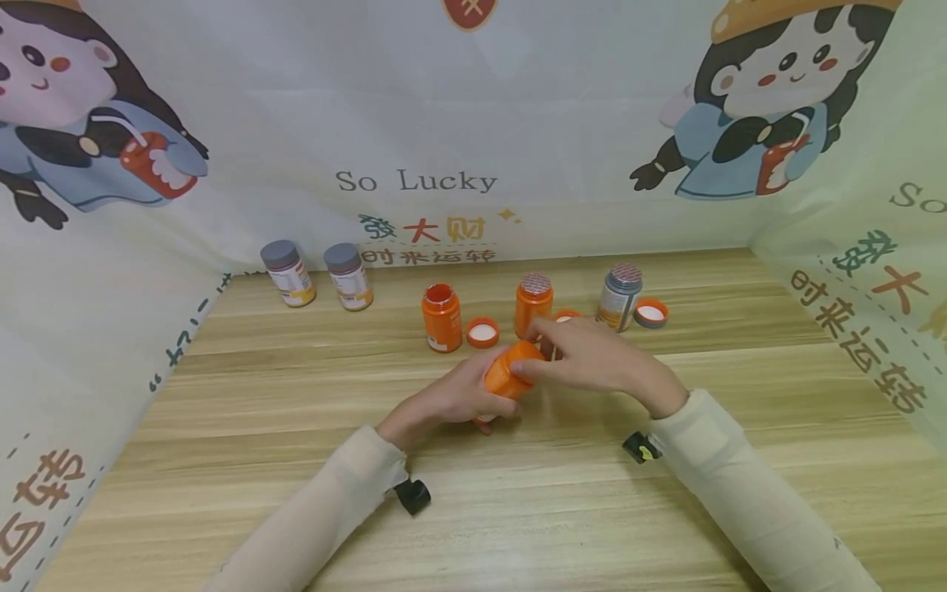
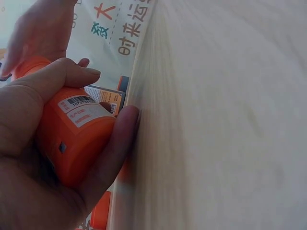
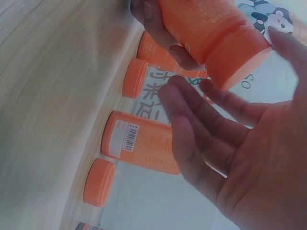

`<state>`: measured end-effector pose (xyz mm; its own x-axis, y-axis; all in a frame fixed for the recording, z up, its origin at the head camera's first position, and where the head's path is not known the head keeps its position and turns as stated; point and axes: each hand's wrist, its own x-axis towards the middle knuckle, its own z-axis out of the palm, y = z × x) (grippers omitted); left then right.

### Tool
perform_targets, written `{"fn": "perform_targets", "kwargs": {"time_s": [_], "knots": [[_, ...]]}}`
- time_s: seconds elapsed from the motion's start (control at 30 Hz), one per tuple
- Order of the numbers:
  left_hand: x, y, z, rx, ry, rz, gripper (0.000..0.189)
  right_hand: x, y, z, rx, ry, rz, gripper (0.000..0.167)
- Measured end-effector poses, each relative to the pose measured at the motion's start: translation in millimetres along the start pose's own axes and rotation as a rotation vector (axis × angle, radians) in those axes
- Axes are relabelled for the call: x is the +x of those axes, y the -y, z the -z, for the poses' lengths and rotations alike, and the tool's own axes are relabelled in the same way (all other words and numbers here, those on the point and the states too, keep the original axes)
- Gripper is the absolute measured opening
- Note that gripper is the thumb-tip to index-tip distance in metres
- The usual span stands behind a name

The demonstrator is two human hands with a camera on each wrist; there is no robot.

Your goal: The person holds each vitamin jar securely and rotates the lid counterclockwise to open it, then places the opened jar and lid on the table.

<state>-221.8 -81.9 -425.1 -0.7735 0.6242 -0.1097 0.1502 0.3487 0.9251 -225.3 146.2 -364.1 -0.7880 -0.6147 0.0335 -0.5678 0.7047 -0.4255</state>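
My left hand holds an orange bottle tilted, its cap end toward the right hand; thumb and fingers wrap its body, and a white barcode label shows in the left wrist view. The orange cap is on the bottle. At that cap is my right hand, with thumb and index finger at opposite sides of it in the right wrist view. The other fingers of the right hand spread loosely away from the cap. Behind the hands, an uncapped orange bottle stands beside an orange cap lying white side up.
Another orange bottle with a foil-like top stands behind the right hand, its nearby cap partly hidden. Right of it are a grey bottle and an upturned cap. Two grey-capped bottles stand back left. A printed cloth surrounds the table.
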Motion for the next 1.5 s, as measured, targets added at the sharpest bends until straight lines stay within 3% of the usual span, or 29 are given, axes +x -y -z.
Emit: {"fn": "perform_targets", "kwargs": {"time_s": [0.63,1.5], "knots": [[1.4,0.9,0.3,0.018,0.001,-0.014,0.061,-0.8,1.0,1.8,-0.021,-0.015,-0.036,0.041],[-0.5,-0.1,0.7,0.006,0.003,-0.001,0.058,0.0,1.9,1.2,-0.001,0.001,0.009,0.044]]}}
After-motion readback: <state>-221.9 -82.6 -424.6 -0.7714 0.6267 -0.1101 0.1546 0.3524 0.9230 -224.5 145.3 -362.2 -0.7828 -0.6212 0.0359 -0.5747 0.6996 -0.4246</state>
